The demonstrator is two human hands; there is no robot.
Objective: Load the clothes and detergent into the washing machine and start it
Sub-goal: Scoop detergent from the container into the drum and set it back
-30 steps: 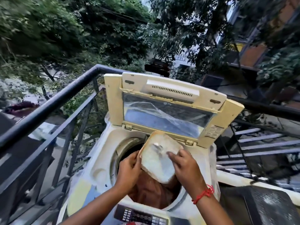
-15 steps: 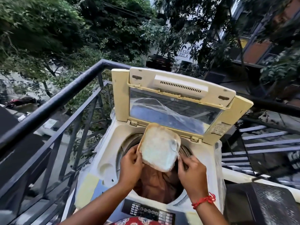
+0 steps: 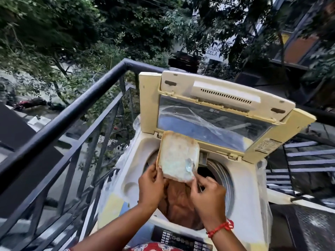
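Observation:
A cream top-loading washing machine (image 3: pixel 248 198) stands with its lid (image 3: pixel 213 98) raised. Brown clothes (image 3: pixel 178 205) fill the drum. Over the drum opening my left hand (image 3: pixel 150 185) holds a squarish cream detergent box (image 3: pixel 178 156) tilted up, its pale powder showing. My right hand (image 3: pixel 208 194) grips a small clear spoon (image 3: pixel 190 165) whose bowl rests in the powder at the box's lower right corner. A dark control panel (image 3: pixel 181 240) runs along the machine's near edge.
A dark metal balcony railing (image 3: pixel 72 113) runs close along the machine's left side and behind it. To the right are white-edged stair steps (image 3: pixel 308 160) and a dark speckled surface (image 3: pixel 311 229). Trees and buildings lie beyond.
The box has been lifted and tilted more upright over the drum. My right hand moved from the box's side to below it and now holds the spoon in the powder.

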